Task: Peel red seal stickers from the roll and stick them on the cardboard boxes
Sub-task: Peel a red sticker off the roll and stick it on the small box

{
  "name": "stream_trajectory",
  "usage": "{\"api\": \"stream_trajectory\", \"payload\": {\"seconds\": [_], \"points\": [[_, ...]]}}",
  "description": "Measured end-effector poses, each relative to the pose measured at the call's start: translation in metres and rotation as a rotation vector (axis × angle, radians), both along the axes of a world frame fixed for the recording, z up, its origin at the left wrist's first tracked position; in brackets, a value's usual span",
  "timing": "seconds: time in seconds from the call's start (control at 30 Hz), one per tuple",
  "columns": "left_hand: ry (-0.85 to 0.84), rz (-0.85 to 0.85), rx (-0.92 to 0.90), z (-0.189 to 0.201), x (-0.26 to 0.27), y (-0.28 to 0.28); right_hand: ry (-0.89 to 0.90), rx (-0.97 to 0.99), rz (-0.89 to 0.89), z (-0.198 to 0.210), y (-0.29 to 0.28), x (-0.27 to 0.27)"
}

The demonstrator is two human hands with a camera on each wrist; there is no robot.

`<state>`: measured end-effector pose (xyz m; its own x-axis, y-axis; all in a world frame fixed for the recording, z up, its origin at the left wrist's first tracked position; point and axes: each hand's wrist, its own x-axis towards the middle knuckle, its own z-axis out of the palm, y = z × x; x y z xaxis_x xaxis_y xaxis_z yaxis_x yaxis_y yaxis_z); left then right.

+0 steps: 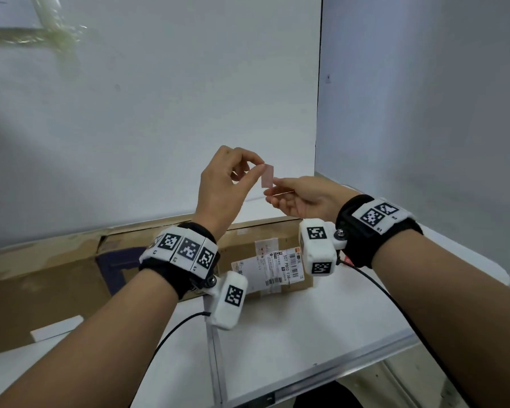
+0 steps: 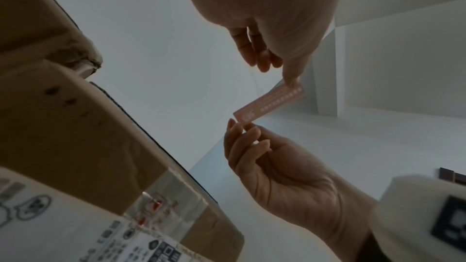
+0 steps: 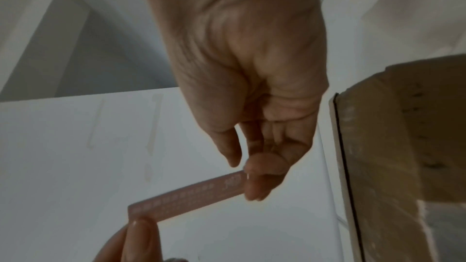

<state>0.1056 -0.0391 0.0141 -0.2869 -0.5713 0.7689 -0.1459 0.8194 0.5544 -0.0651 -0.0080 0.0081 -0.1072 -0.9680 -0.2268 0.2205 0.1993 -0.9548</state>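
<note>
A small pale red seal sticker (image 1: 267,175) hangs in the air above the table, stretched between both hands. My left hand (image 1: 261,167) pinches its upper end between thumb and forefinger. My right hand (image 1: 273,184) pinches the lower end from the right. The left wrist view shows the sticker (image 2: 269,105) with rows of white print, and the right wrist view shows the same sticker (image 3: 186,196). Below the hands a small cardboard box (image 1: 248,245) with shipping labels lies beside a long cardboard box (image 1: 42,284). No sticker roll is in view.
The boxes lie on a white table (image 1: 306,334) whose metal-trimmed front edge is near me. White walls close the back and right, meeting in a corner (image 1: 318,113). A white slip (image 1: 56,328) lies on the long box. Black cables trail from both wrist cameras.
</note>
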Motion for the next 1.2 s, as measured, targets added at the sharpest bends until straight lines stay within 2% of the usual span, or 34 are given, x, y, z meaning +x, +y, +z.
{"api": "stream_trajectory", "payload": {"seconds": [0.17, 0.27, 0.47, 0.57, 0.67, 0.87, 0.97, 1.07, 1.2], "points": [[-0.018, -0.039, -0.003, -0.007, 0.008, 0.0, -0.026, -0.028, -0.012, 0.003, -0.002, -0.002], [-0.097, -0.055, -0.024, -0.013, 0.014, -0.002, 0.053, -0.064, -0.034, 0.004, -0.003, -0.003], [-0.332, -0.077, 0.0, -0.037, 0.026, -0.008, 0.449, -0.209, -0.097, -0.006, -0.012, -0.005], [-0.356, -0.081, 0.045, -0.049, 0.029, -0.009, 0.661, -0.247, -0.081, -0.016, -0.015, 0.0], [-0.364, -0.084, 0.096, -0.058, 0.029, -0.011, 0.765, -0.282, -0.071, -0.027, -0.02, 0.003], [-0.371, -0.032, 0.093, -0.07, 0.028, -0.016, 0.809, -0.327, -0.122, -0.046, -0.025, 0.004], [-0.46, 0.008, 0.088, -0.073, 0.028, -0.02, 0.819, -0.329, -0.125, -0.049, -0.025, 0.003], [-0.515, -0.02, 0.074, -0.077, 0.028, -0.02, 0.866, -0.329, -0.104, -0.051, -0.025, 0.003], [-0.509, -0.02, 0.03, -0.079, 0.03, -0.017, 0.91, -0.336, -0.106, -0.053, -0.024, 0.006]]}}
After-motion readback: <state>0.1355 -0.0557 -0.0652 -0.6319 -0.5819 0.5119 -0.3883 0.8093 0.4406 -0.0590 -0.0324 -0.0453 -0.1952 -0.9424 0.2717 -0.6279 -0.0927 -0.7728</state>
